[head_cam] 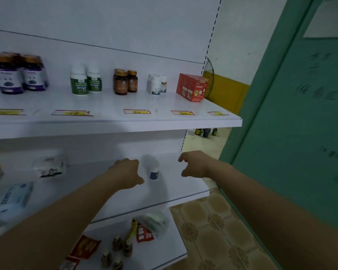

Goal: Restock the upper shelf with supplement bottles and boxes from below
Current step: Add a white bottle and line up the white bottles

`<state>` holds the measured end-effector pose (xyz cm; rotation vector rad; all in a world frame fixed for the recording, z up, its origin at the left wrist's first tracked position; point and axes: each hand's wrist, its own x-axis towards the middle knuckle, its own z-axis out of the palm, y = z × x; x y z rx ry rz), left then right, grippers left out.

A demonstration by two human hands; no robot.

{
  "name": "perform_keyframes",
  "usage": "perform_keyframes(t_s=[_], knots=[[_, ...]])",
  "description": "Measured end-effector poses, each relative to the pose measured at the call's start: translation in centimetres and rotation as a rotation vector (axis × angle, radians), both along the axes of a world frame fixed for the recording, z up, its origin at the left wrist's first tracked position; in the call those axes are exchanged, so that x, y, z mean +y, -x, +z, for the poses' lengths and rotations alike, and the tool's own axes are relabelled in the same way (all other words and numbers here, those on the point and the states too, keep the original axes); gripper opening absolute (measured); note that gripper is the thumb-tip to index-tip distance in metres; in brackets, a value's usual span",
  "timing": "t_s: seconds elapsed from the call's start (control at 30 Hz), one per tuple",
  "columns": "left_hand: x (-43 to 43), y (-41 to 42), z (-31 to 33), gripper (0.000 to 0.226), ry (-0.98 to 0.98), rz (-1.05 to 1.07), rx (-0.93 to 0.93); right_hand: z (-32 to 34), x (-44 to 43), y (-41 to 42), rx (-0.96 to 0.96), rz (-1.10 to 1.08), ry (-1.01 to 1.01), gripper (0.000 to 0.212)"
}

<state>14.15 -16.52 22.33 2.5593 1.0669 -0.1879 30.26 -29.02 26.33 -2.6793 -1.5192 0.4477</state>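
A small white bottle with a blue label (154,171) stands on the middle shelf (183,190), blurred. My left hand (127,174) is just left of it, fingers loosely curled, apart from the bottle. My right hand (195,164) hovers to its right, fingers curled down, holding nothing. The upper shelf (164,121) carries purple-labelled bottles (18,75), green-labelled white bottles (85,80), amber bottles (125,81), small white bottles (157,84) and red boxes (191,87) at its right end.
Soft packets (50,167) and a tissue pack (12,199) lie at the left of the middle shelf. The bottom shelf holds small bottles (117,250) and red sachets (86,246). A green door (300,114) stands to the right, over a tiled floor (213,230).
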Motion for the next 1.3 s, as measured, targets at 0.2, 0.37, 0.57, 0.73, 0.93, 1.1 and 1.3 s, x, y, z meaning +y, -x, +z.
perform_keyframes(t_s=[0.2, 0.37, 0.57, 0.73, 0.93, 1.1, 1.3], knots=[[2.8, -4.9, -1.9, 0.064, 0.029, 0.083, 0.042, -2.9, 3.4, -5.6, 0.062, 0.051, 0.042, 0.059], [4.3, -8.2, -3.9, 0.065, 0.058, 0.184, 0.056, -5.7, 6.9, -10.1, 0.104, 0.151, 0.080, 0.063], [6.3, -11.0, -7.6, 0.066, 0.094, 0.282, 0.079, -9.8, 11.9, -13.8, 0.133, 0.267, 0.069, 0.069], [7.9, -11.9, -11.9, 0.062, 0.097, 0.306, 0.091, -14.3, 15.9, -15.5, 0.152, 0.321, 0.040, 0.070], [9.4, -12.3, -17.0, 0.057, 0.093, 0.271, 0.134, -20.1, 20.3, -16.7, 0.108, 0.387, 0.095, 0.075], [10.8, -11.4, -19.3, 0.055, 0.082, 0.264, 0.146, -23.0, 22.7, -17.5, 0.068, 0.421, 0.126, 0.074], [12.0, -11.2, -21.3, 0.055, 0.092, 0.267, 0.148, -25.8, 23.4, -16.6, 0.055, 0.375, 0.069, 0.047]])
